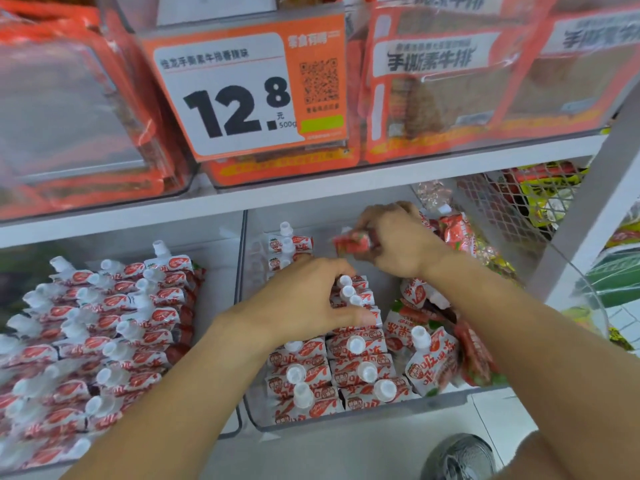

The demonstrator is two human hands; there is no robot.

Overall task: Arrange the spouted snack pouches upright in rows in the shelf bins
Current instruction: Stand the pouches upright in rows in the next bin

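In the right-hand clear bin (346, 422), directly below the price tag (239, 95), the spouted snack pouches are only partly ordered. Toward the front wall of this bin, two rows of upright pouches (332, 368) stand with white caps up, and a short row of three (284, 249) stands at its rear. Along the right wall of the bin, a loose heap of pouches (446, 327) lies tilted and overlapping, not yet set in rows. The left hand (304, 303) rests on the middle of the standing rows, thumb and fingers curled and pinched round a cluster of capped pouches (349, 292). The right hand (394, 240), farther back in the same bin, grips a single red pouch (353, 244) between curled fingers, held clear above the bin floor. A bare gap remains between the rear row and the left hand. The neighbouring bin (221, 258), to the left of the right-hand bin, appears filled with leaning rows (104, 327). Judged progress: roughly half of the right-hand bin is done; the heap and the gap remain.
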